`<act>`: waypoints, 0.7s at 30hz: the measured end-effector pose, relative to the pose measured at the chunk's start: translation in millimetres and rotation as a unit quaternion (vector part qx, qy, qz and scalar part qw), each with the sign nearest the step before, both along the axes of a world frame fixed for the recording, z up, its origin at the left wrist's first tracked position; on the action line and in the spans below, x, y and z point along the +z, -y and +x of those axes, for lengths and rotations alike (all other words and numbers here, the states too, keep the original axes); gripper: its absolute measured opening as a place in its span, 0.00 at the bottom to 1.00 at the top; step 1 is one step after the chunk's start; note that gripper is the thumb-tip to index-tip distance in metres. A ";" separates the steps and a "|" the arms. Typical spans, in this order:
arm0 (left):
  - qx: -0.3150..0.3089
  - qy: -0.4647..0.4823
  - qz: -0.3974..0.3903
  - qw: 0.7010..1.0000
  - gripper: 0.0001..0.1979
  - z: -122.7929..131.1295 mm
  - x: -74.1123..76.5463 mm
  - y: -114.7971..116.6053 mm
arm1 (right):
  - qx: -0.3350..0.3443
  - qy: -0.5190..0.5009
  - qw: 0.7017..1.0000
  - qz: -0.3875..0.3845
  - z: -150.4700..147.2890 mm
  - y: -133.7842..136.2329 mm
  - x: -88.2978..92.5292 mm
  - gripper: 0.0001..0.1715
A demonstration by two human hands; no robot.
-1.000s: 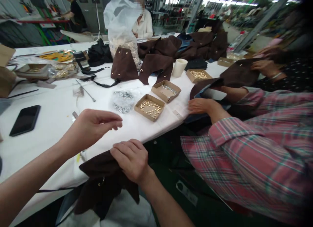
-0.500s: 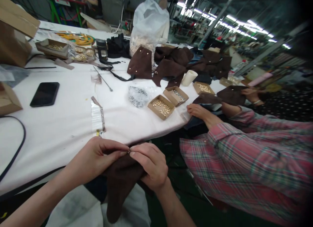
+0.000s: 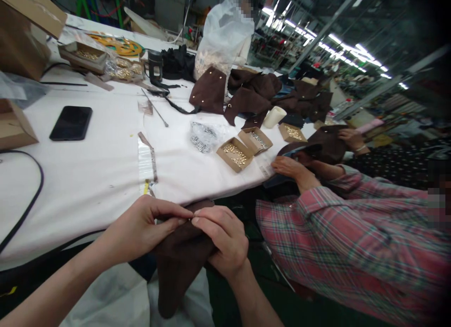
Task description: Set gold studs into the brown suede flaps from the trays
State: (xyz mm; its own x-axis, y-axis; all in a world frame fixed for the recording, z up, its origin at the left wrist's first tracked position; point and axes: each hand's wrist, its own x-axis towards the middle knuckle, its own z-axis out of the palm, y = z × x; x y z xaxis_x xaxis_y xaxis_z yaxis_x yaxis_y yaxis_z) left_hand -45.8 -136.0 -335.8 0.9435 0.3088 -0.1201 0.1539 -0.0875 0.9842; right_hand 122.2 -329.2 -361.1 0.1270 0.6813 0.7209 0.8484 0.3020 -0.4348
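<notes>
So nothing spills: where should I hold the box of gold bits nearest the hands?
I'd probably hold the box by its two short walls, from the near side: it sits flat and open-topped with loose gold bits, and another box crowds its far wall.

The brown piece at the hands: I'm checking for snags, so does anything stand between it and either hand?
Nothing visible does. The left hand and the right hand are both at the upper part of the brown piece, fingertips close together. A tiny glint shows there, too small to identify.
</notes>
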 end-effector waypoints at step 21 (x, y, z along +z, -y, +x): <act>0.035 0.026 -0.077 0.996 0.19 -21.6 3.3 0.9 | -0.033 -0.013 0.999 -0.027 -4.6 -4.3 29.8 0.19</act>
State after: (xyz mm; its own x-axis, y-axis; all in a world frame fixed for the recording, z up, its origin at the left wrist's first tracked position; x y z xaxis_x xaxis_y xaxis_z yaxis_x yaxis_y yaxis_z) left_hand -67.4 -136.9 -332.5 0.9262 0.3564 -0.1229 0.1033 0.0737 0.9919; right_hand 117.6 -324.9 -331.3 0.1918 0.7090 0.6787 0.8538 0.2205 -0.4717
